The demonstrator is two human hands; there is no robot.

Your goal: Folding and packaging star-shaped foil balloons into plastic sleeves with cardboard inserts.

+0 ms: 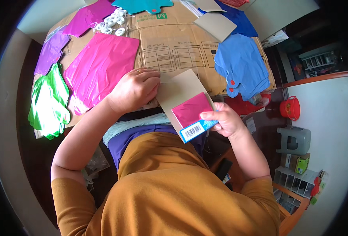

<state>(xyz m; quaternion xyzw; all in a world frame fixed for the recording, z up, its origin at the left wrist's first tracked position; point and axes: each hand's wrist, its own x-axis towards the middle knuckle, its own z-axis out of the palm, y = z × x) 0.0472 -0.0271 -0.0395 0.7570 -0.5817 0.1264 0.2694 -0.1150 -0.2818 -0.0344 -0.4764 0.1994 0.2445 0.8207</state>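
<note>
My right hand (224,119) grips the lower right corner of a tan card (180,88) that carries a folded magenta foil piece (192,108) and a blue barcode label (196,129). My left hand (136,88) rests on the card's upper left edge, fingers curled over it. The card is tilted above the near edge of a flattened cardboard sheet (182,39). To the left of my left hand lies a large magenta foil balloon (99,69).
On the cardboard lie green foil (48,104), purple foil (51,51), a teal piece (142,4), white rings (113,21), more tan cards (215,24) and blue foil balloons (243,65). A red bucket (290,108) and grey stool (296,139) stand at right.
</note>
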